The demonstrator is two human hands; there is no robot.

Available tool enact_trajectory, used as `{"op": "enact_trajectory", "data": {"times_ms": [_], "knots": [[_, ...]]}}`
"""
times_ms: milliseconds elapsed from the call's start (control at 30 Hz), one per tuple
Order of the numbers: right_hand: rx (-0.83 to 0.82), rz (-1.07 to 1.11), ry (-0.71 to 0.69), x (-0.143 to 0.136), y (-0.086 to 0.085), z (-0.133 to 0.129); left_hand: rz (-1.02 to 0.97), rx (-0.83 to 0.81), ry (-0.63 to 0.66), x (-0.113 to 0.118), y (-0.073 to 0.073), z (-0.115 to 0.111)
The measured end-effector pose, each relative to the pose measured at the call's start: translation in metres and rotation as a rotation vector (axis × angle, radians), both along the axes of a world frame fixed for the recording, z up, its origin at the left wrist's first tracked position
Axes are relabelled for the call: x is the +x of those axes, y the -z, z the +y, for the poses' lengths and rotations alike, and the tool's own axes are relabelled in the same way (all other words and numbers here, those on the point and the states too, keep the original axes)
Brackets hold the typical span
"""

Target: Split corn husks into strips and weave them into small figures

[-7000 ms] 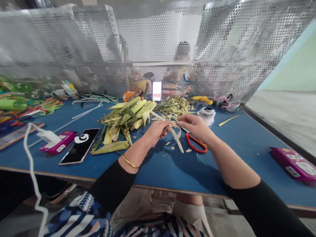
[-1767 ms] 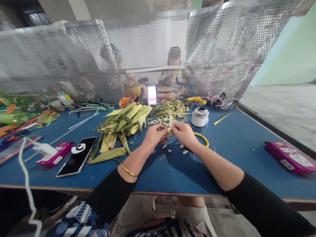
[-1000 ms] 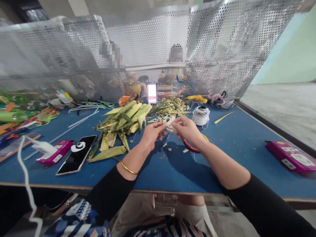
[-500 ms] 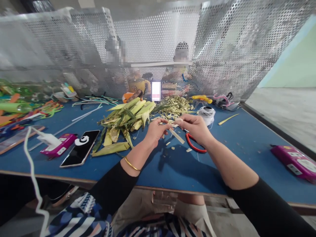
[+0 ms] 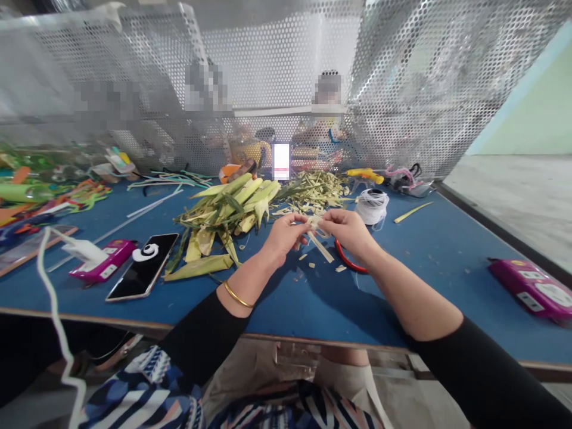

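Observation:
Between my fingertips, above the blue table, is a pale corn husk strip whose loose ends hang down toward me. My left hand pinches it from the left, thumb against the fingers. From the right, my right hand pinches the same pale piece near its top. Red-handled scissors lie under my right hand, their blades mostly hidden. Small husk scraps are scattered below my hands. A heap of corn husks lies just beyond and left of my left hand.
A spool of white string stands right of my hands. Cut husk pieces are piled behind. A phone and a purple power strip lie left; another purple box lies right. A perforated metal screen closes the back.
My right hand has shifted slightly, and more of the pale husk piece shows between my fingertips. The whole view has tilted a little. Both hands keep their pinch.

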State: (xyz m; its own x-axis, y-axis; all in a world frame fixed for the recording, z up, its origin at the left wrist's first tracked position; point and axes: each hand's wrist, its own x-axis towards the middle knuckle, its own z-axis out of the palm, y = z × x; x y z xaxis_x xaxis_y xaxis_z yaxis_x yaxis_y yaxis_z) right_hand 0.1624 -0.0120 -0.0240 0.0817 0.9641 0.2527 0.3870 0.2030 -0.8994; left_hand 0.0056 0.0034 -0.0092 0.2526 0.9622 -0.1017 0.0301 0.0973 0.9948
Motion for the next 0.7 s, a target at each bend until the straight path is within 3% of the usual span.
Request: {"op": "enact_trajectory", "data": {"times_ms": [133, 300, 700], "knots": [[-0.102, 0.049, 0.013, -0.001, -0.004, -0.002, 0.007, -0.006, -0.02, 0.0, -0.001, -0.001], [-0.272, 0.279, -0.011, -0.006, -0.011, -0.003, 0.048, 0.051, -0.014, 0.001, 0.004, 0.0], [-0.446, 0.449, -0.027, -0.005, -0.002, 0.002, 0.097, 0.134, -0.004, 0.001, 0.008, 0.001]]}}
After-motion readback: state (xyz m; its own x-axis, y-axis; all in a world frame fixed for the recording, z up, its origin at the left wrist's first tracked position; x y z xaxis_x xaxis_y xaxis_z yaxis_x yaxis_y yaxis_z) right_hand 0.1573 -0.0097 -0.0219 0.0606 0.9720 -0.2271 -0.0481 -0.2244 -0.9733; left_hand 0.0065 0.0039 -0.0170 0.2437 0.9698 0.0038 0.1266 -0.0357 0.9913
